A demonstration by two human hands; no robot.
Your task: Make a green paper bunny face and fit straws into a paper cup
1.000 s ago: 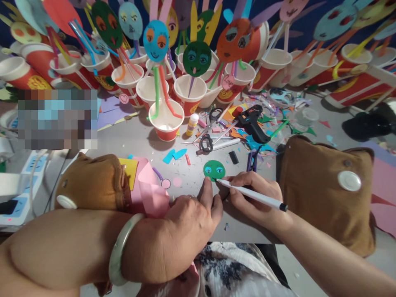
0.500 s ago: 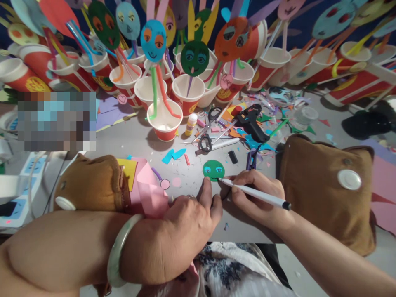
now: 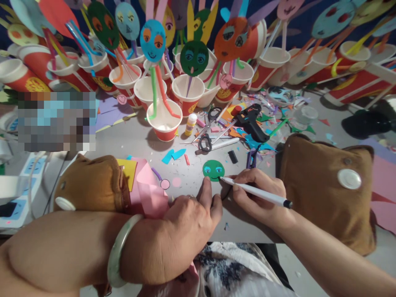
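Observation:
A small green paper oval [image 3: 215, 165] with blue-lidded eyes and a curved black smile lies flat on the grey table. The index fingertip of my left hand [image 3: 188, 231] presses on its lower edge. That hand holds nothing, and its fingers are apart. My right hand [image 3: 262, 198] grips a white marker pen [image 3: 258, 191] with a black end cap. The pen's tip touches the oval at the right end of the smile. Two pink paper circles, one outlined in black [image 3: 165, 184] and one plain [image 3: 176, 182], lie to the left.
Brown fabric pouches stand left [image 3: 89, 183] and right [image 3: 328, 198] of my hands. Scissors [image 3: 205, 142], a glue stick [image 3: 191, 125], a black glue gun [image 3: 252, 121] and paper scraps lie beyond. Red paper cups [image 3: 165, 132] with paper faces on straws line the back.
The pen tip has moved slightly right and up, and the black mouth line reaches farther right. My left hand stays in place on the green oval.

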